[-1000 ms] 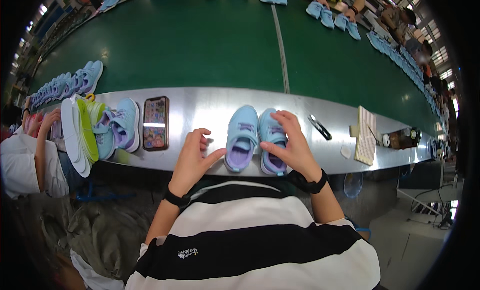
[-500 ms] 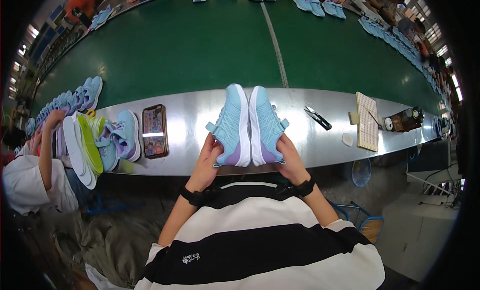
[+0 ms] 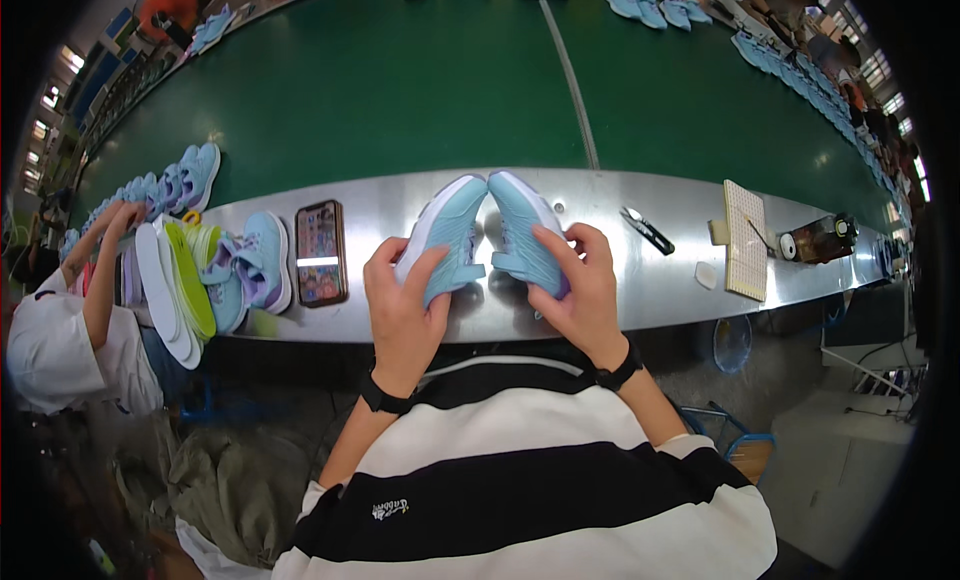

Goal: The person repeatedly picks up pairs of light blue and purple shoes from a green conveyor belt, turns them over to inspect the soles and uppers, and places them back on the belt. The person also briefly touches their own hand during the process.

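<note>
My left hand [image 3: 404,298] grips a light blue sneaker [image 3: 450,235] with a white sole, thumb across its side near the strap. In my right hand [image 3: 588,292] is the matching sneaker [image 3: 520,230], held by its outer side and heel. The two toes meet at the top, and a gap parts the heels. Both soles face outward, and the straps face each other. Under the shoes lies the shiny metal ledge [image 3: 380,205]. My palms and the heel ends are partly hidden.
Left of my hands lie a phone [image 3: 320,253], another pair of sneakers [image 3: 262,260] and white and green insoles [image 3: 165,290]. To the right are snips [image 3: 648,230], a notepad [image 3: 742,242] and a dark bottle [image 3: 822,240]. Beyond stretches a green belt [image 3: 400,90]. A co-worker [image 3: 75,330] sits at left.
Both sneakers have been turned over in my hands: soles that met in the middle now face outward. My fingers have shifted onto the shoes' outer sides. The view has moved slightly.
</note>
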The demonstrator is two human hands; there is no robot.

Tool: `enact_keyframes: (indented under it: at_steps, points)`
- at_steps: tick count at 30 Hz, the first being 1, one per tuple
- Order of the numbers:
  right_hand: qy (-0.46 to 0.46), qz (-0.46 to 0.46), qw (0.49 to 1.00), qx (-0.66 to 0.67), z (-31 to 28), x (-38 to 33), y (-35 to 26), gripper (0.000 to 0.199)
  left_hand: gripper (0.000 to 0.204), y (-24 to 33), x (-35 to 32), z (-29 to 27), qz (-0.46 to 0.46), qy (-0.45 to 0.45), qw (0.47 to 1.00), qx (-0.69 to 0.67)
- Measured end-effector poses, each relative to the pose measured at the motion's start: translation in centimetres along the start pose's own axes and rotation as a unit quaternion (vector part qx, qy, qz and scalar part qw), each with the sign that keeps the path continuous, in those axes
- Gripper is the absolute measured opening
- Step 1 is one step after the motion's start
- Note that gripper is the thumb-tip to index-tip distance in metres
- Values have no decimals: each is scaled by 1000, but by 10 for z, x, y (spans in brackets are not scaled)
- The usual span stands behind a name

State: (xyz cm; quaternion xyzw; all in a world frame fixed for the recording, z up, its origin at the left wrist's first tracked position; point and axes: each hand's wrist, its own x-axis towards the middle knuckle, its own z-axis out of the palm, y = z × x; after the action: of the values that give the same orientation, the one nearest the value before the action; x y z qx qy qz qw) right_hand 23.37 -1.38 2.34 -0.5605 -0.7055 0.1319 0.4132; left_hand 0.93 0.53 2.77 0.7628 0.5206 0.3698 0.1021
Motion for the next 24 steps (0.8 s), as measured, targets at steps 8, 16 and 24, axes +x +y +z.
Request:
enact_keyframes:
  at_steps: [8,16,24]
  points:
    - [-162,187,957,150,-17,8,26,74,41,-40,12,-19,-230,-158,912,-300]
    - [-96,348,752,552,2,19,13,52,48,-50,13,2,-348,-192,767,-503]
    - [-63,402,620,671,16,41,-17,48,42,-7,33,2,-391,-90,634,-661]
